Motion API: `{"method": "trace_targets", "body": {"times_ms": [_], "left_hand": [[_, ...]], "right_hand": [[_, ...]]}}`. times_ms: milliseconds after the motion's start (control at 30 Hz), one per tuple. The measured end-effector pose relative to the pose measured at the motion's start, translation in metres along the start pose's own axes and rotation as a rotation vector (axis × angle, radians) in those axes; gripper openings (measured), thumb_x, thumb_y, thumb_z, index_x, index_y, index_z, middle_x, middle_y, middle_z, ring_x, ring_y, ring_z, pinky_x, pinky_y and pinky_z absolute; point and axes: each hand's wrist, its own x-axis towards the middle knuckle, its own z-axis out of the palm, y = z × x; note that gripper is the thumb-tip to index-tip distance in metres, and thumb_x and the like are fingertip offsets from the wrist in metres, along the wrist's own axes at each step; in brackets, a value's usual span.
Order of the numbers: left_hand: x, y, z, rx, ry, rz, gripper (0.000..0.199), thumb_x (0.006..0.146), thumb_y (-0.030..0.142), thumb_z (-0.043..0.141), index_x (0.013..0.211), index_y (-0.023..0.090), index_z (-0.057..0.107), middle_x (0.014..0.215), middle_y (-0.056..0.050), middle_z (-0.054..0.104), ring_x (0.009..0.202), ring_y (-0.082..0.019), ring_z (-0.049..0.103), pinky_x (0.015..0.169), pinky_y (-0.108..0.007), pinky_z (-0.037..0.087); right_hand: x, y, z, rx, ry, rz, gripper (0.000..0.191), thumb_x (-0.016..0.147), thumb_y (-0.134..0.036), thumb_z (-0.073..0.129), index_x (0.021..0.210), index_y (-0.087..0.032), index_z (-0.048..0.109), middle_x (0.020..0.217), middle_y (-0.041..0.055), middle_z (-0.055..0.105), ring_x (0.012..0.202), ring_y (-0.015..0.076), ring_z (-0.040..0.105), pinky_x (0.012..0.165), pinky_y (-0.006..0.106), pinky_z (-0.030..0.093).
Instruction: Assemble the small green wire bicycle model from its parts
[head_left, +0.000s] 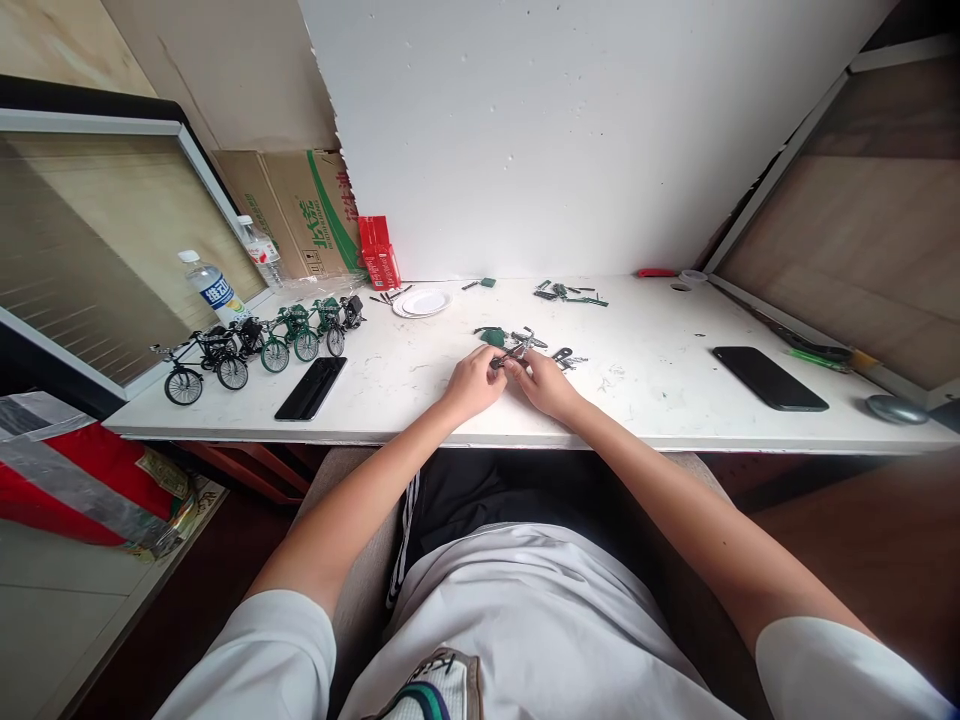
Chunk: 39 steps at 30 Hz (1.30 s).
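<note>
Near the middle of the white table, my left hand (475, 380) and my right hand (546, 382) meet with bent fingers around a small dark model bicycle part (513, 353). The fingers of both hands are closed on it and cover much of its shape. Just beyond them lie a dark green piece (491, 336) and a small wheel (531, 340). Small black and silver parts (568, 357) rest to the right of my right hand. Farther back, several dark and green loose pieces (562, 292) lie together.
Several model bicycles (289, 337) stand in a row at the left. Phones lie on both sides, a left phone (311, 388) and a right phone (769, 378). White plates (422, 302), a red box (379, 252) and bottles (212, 287) stand at the back left. A white board (570, 130) rises behind.
</note>
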Motion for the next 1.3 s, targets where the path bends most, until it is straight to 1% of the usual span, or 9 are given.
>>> {"method": "trace_targets", "body": {"times_ms": [200,367,533,700,933,1100,1200,1233,1300], "left_hand": [[0.002,-0.006,0.001,-0.012,0.004,0.023,0.025,0.094,0.015,0.062,0.117,0.02,0.07,0.103,-0.006,0.078,0.074,-0.016,0.07,0.078,-0.031,0.057],[0.001,-0.004,-0.001,-0.097,-0.051,-0.069,0.027,0.099,0.02,0.064,0.124,0.022,0.071,0.083,-0.003,0.079,0.074,-0.019,0.076,0.079,-0.031,0.061],[0.0,-0.005,-0.001,-0.165,-0.046,-0.098,0.027,0.101,0.02,0.063,0.127,0.023,0.071,0.096,-0.007,0.084,0.089,-0.021,0.083,0.088,-0.034,0.065],[0.001,-0.006,0.001,-0.257,-0.042,-0.095,0.026,0.104,0.019,0.06,0.128,0.021,0.07,0.109,-0.009,0.085,0.095,-0.021,0.084,0.088,-0.034,0.067],[0.002,-0.01,0.004,-0.289,-0.023,-0.11,0.029,0.105,0.019,0.061,0.13,0.022,0.074,0.11,-0.009,0.085,0.099,-0.024,0.085,0.09,-0.037,0.068],[0.002,-0.013,0.006,-0.4,-0.001,-0.109,0.028,0.105,0.025,0.063,0.129,0.021,0.075,0.115,-0.012,0.085,0.104,-0.026,0.084,0.092,-0.038,0.068],[0.003,-0.013,0.005,-0.538,0.015,-0.176,0.028,0.102,0.033,0.07,0.125,0.019,0.076,0.117,-0.014,0.084,0.102,-0.028,0.084,0.085,-0.035,0.068],[0.004,-0.012,0.004,-0.594,0.018,-0.219,0.029,0.101,0.035,0.073,0.123,0.017,0.076,0.117,-0.015,0.084,0.1,-0.028,0.084,0.082,-0.034,0.067],[0.008,-0.008,0.002,-0.716,0.027,-0.334,0.034,0.099,0.041,0.076,0.12,0.014,0.075,0.127,-0.018,0.081,0.096,-0.028,0.084,0.073,-0.031,0.065]], "right_hand": [[0.0,-0.003,0.0,-0.033,0.015,0.032,0.053,0.108,-0.072,0.043,0.099,-0.024,0.064,0.091,0.0113,0.072,0.078,0.0268,0.062,0.071,0.037,0.046],[-0.001,-0.002,0.001,-0.014,0.023,0.029,0.048,0.109,-0.066,0.044,0.09,-0.024,0.057,0.088,0.01,0.071,0.074,0.0245,0.06,0.067,0.036,0.043],[-0.002,-0.002,0.001,0.001,0.051,0.026,0.046,0.108,-0.065,0.046,0.09,-0.025,0.057,0.09,0.0089,0.073,0.074,0.0235,0.062,0.065,0.034,0.041],[-0.003,-0.004,-0.001,0.032,0.064,0.022,0.043,0.108,-0.063,0.047,0.097,-0.024,0.063,0.094,0.0088,0.074,0.076,0.0234,0.063,0.066,0.034,0.043],[-0.004,-0.004,-0.001,0.038,0.101,-0.003,0.042,0.108,-0.061,0.046,0.097,-0.024,0.061,0.093,0.0079,0.072,0.074,0.0219,0.06,0.067,0.034,0.043],[-0.003,-0.002,0.0,0.039,0.114,0.003,0.048,0.108,-0.067,0.045,0.099,-0.024,0.063,0.094,0.0092,0.073,0.074,0.0226,0.062,0.067,0.035,0.044],[-0.003,-0.001,0.001,0.05,0.146,-0.013,0.051,0.109,-0.07,0.044,0.099,-0.024,0.062,0.094,0.0095,0.073,0.075,0.0234,0.063,0.067,0.036,0.043],[-0.003,0.0,0.002,0.056,0.156,-0.017,0.051,0.109,-0.071,0.043,0.099,-0.024,0.061,0.095,0.0097,0.073,0.076,0.0237,0.063,0.067,0.036,0.044],[-0.003,0.0,0.002,0.073,0.167,-0.02,0.051,0.109,-0.072,0.042,0.101,-0.025,0.06,0.095,0.0098,0.073,0.077,0.0244,0.064,0.067,0.037,0.044]]}}
